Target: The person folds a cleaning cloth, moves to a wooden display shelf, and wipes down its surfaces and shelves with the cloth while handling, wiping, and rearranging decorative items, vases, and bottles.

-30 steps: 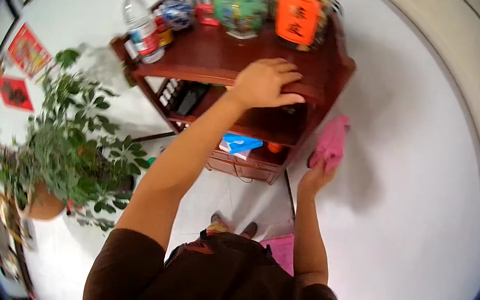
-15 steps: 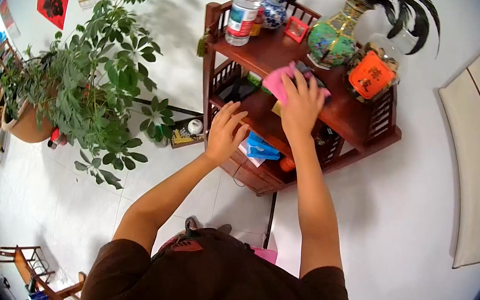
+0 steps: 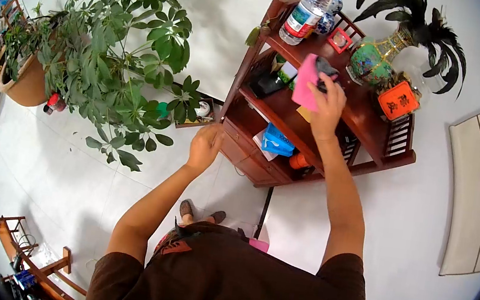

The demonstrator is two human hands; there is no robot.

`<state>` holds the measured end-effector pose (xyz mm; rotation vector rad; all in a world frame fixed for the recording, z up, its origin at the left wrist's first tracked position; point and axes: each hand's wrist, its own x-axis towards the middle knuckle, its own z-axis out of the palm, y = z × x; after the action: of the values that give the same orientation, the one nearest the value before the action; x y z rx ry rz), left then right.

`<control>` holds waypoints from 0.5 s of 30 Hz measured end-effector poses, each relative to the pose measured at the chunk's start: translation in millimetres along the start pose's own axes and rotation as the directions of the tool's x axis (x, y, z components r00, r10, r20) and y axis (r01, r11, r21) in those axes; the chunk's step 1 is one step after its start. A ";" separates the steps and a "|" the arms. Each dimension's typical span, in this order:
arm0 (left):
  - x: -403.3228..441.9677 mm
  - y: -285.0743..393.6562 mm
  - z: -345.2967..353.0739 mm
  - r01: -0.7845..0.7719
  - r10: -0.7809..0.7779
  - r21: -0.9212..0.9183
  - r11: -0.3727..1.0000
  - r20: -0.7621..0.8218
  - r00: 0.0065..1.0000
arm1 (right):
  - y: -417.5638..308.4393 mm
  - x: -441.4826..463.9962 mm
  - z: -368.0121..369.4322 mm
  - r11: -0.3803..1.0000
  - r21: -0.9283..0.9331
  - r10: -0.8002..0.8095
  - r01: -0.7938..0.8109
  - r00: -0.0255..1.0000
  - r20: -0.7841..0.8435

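My right hand [image 3: 329, 110] grips a pink and dark grey cloth [image 3: 306, 86] in front of the top board of a reddish-brown wooden shelf unit [image 3: 353, 107]. The cloth hangs from my fingers over the board's front edge. My left hand [image 3: 205, 147] is in the air just left of the unit's lower drawers, holding nothing, its fingers loosely bent. Along the top board stand a water bottle [image 3: 308, 14] with a red cap, a small red picture frame [image 3: 340, 40], a green patterned vase [image 3: 373, 61] with black feathers, and a jar with an orange label [image 3: 399, 101].
Lower shelves hold a black object [image 3: 269, 85], a blue packet [image 3: 277, 141] and an orange item [image 3: 298, 161]. A large leafy plant [image 3: 107, 62] stands at the left. A beige panel [image 3: 475, 185] is on the right wall; wooden furniture [image 3: 28, 262] is at lower left.
My right hand has lifted the cloth off the top board toward its front edge. My left hand has lowered away from the shelf. The view has shifted, so the shelf appears farther right.
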<state>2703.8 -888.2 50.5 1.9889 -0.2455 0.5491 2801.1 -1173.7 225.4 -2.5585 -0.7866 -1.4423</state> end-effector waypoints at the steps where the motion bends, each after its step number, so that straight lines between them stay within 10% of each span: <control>1: 6.9 -0.3 2.5 0.071 -0.072 -0.067 0.995 -0.005 0.997 | -19.8 11.4 4.7 0.996 0.056 -0.062 0.063 0.998 -0.014; 8: -3.4 -13.3 3.7 0.390 -0.361 -0.196 0.900 0.168 0.917 | -106.3 28.2 114.0 0.859 0.018 -0.491 0.511 0.814 0.311; 15: -110.2 -55.8 -16.1 0.562 -0.536 -0.122 0.818 0.191 0.822 | -100.2 -56.1 215.2 0.852 -0.194 -0.293 0.486 0.751 0.592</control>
<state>2625.1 -855.0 -40.2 1.8147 0.1944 0.0004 2895.1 -1038.2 45.7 -3.2977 -1.3377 -0.9695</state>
